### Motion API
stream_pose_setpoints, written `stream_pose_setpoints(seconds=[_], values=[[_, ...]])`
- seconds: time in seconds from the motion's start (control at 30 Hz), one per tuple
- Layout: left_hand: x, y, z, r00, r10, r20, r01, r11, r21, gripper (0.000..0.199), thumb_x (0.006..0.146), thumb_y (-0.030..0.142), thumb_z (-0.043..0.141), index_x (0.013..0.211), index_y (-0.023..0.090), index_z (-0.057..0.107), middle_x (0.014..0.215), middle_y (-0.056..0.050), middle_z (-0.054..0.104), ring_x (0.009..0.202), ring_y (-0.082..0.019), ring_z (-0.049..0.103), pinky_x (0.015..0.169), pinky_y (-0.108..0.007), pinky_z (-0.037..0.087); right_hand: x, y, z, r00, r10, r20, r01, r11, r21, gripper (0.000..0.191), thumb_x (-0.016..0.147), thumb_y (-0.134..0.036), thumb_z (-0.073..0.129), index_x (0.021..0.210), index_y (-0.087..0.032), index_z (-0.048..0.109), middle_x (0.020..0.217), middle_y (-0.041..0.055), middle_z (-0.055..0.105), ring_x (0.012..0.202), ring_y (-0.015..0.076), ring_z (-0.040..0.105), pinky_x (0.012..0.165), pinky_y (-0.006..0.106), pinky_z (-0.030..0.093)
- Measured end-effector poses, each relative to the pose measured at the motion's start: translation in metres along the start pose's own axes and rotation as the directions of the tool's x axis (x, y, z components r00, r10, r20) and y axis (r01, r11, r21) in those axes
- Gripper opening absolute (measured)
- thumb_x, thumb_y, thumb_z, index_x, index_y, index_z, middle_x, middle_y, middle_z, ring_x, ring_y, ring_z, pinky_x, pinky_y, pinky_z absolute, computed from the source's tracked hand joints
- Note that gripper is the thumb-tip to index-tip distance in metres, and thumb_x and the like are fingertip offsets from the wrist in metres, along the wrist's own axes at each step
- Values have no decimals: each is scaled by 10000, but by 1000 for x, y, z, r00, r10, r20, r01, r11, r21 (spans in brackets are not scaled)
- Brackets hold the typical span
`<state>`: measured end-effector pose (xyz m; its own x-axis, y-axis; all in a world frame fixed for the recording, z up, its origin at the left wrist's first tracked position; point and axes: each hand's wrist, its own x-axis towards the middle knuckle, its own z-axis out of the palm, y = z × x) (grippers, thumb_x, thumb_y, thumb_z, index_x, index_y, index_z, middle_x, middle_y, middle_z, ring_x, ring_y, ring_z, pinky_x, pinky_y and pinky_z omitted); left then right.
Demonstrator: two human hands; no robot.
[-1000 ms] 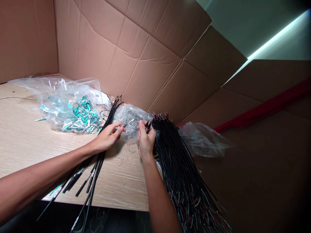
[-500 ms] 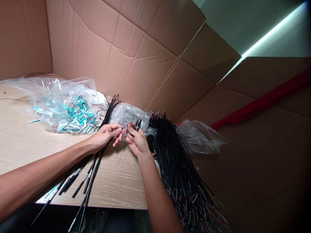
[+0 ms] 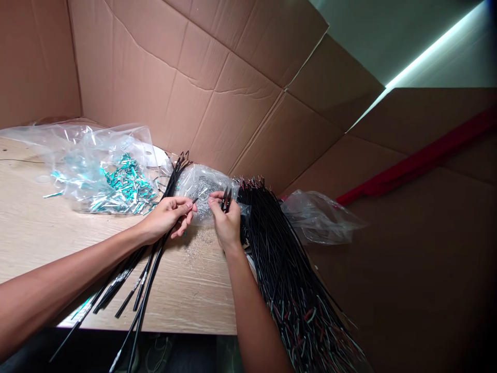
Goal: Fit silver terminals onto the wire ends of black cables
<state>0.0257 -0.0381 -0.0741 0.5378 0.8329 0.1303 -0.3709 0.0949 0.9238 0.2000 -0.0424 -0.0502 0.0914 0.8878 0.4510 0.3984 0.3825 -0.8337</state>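
My left hand (image 3: 173,217) is closed, pinching a black cable (image 3: 195,200) near its end between thumb and fingers. A thin pale tip sticks out of that end toward the right. A short gap away, my right hand (image 3: 225,223) is closed around small dark snips (image 3: 226,200), their pointed blades upward. Its thumb and index finger are close together; I cannot tell whether anything lies between them. Behind both hands lies a clear bag (image 3: 205,181) with fine silvery scraps. Several black cables (image 3: 155,259) run beneath my left wrist, some with silvery foil near their ends.
A plastic bag of teal and silver foil pieces (image 3: 130,181) lies at the left. A thick bundle of black cables (image 3: 275,243) hangs at the right, beside a crumpled clear bag (image 3: 318,217). Cardboard walls (image 3: 155,77) enclose the wooden table (image 3: 194,305).
My hands have moved apart: the right went slightly right with the snips. The cable's pale tip now shows between them.
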Motion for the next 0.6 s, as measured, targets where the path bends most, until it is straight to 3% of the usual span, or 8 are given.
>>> stream_pose_setpoints(seconds=[0.07,0.23,0.4,0.5,0.6], values=[[0,-1,0,1000,-20,3,20,1000,-1,335,975,459,605,879,140,567,573,17,597,362,-70,450,351,-165,281,-3,-5,0,1000,-24,5,24,1000,-16,242,863,-418,696,986,-214,655,865,23,624,754,152,577,671,264,508],[-1,-1,0,1000,4,14,-4,1000,10,374,981,471,591,823,132,573,531,7,593,362,-93,500,368,-179,356,-7,-11,5,992,-85,96,94,991,-92,289,827,-426,769,1025,-224,710,1064,62,686,876,182,621,681,265,515],[0,-3,1,998,63,-22,-56,973,224,460,972,537,574,767,125,579,596,-7,610,387,-105,570,376,-181,376,-7,-8,10,986,-163,12,163,974,-155,130,915,-325,663,911,-206,716,928,54,676,880,186,643,733,280,536],[2,-6,-1,995,72,-65,-48,948,315,486,970,570,552,748,139,572,537,11,571,352,-108,554,345,-174,330,-7,-8,10,985,-162,54,168,974,-151,127,923,-312,638,891,-207,703,925,52,671,885,188,649,762,286,541],[3,-7,-3,994,61,-89,-31,952,306,451,986,548,534,794,143,580,515,26,550,328,-108,531,336,-177,315,-6,-10,1,992,-92,89,102,987,-124,189,897,-390,680,972,-216,680,882,37,666,788,181,630,670,274,512]])
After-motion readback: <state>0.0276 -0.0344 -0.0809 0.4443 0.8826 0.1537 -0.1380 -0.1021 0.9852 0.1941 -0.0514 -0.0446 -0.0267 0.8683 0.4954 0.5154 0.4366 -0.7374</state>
